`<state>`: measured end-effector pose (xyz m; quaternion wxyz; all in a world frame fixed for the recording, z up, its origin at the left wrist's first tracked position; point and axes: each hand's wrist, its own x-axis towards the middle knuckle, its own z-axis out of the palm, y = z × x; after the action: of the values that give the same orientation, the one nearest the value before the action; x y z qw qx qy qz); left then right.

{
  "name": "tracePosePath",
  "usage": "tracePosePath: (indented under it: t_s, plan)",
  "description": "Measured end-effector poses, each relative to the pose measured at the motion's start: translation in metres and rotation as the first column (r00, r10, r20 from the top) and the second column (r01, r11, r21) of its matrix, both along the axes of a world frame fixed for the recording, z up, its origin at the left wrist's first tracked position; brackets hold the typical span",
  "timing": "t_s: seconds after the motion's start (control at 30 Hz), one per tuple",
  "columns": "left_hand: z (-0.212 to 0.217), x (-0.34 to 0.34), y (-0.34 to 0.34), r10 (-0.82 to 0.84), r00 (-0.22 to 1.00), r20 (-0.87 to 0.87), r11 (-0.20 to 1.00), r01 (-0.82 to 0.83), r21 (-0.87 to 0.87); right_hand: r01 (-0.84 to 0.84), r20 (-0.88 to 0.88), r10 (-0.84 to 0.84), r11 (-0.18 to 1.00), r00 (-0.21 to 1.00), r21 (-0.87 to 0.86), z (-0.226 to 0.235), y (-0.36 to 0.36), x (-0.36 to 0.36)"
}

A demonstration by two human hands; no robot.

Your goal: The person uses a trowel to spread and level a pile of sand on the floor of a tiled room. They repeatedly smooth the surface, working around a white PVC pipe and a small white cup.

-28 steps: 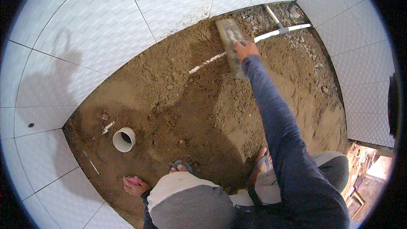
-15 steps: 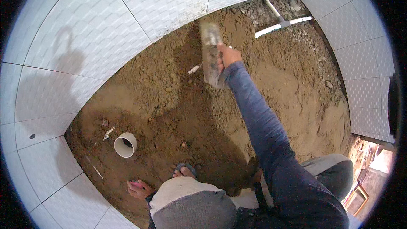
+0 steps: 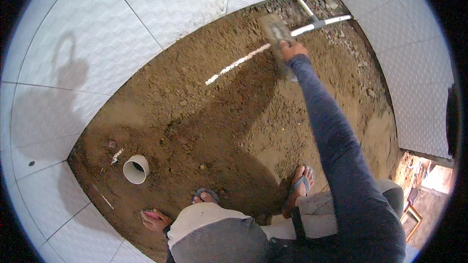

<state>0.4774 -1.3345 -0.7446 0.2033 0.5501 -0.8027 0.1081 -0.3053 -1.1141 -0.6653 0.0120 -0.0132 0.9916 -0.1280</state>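
My right hand [image 3: 294,50] grips a flat rectangular float [image 3: 276,29], well beyond the round pipe stub [image 3: 132,173]; left hand [image 3: 158,222], near stub, holds something pink [image 3: 150,214]. Crumbly brown soil [image 3: 214,126], embossed wall tiles [image 3: 87,19].

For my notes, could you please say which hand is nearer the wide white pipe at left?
Left: the left hand is pictured below the pipe; the right hand, holding the trowel, is far up and right.

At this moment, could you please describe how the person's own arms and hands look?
The right arm wears a long, close-fitting, dark navy-blue fabric sleeve down to the wrist, with no marking that I can make out. The right hand and left hand are without gloves. Of the left sleeve, only a narrow dark strip shows beside the knee.
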Motion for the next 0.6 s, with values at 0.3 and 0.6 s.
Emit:
tracePosePath:
  t_s: [0.3,0.6]
  plan:
    - [0.001,0.008,0.003,-0.017,0.997,-0.076,1.0,0.019,0.016,0.405,0.592,0.133,0.611,0.795,-0.681,-0.001,-0.121,0.061]
    - [0.034,-0.025,0.012,0.138,0.99,-0.008,0.979,-0.135,0.15,0.535,0.734,0.28,0.534,0.619,-0.655,0.018,-0.277,0.321]
